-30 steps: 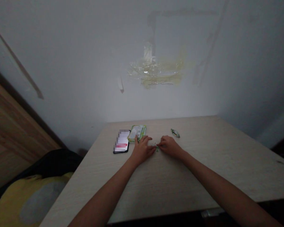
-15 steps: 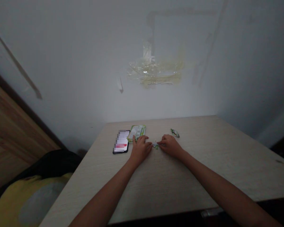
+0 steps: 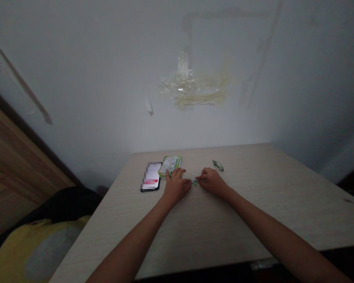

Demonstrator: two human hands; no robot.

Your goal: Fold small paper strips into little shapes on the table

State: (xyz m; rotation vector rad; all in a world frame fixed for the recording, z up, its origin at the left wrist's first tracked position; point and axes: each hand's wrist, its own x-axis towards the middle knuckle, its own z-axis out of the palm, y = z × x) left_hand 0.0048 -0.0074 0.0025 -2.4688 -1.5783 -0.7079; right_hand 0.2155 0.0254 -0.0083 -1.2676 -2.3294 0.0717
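A small green-and-white folded wrapper [image 3: 194, 181] lies low over the table between my hands. My left hand [image 3: 177, 185] pinches its left side with thumb and forefinger, the other fingers spread toward a stack of green-and-white packets [image 3: 170, 165]. At the wrapper's right side, my right hand [image 3: 211, 181] is closed in a pinch, fingers curled. Fingertips cover part of the wrapper, so its exact shape is unclear. Behind my right hand sits another narrow, folded green wrapper [image 3: 218, 165].
Left of the packets lies a phone [image 3: 151, 177] with its screen lit and partly pixelated. The pale wooden table [image 3: 253, 169] meets a wall with peeling tape [image 3: 194, 92]. A yellow and grey cushion-like thing [image 3: 38, 247] is beside the table at lower left.
My left fingertips have shifted slightly to the right, and less of the wrapper shows between my hands. The right hand stays almost where it was.
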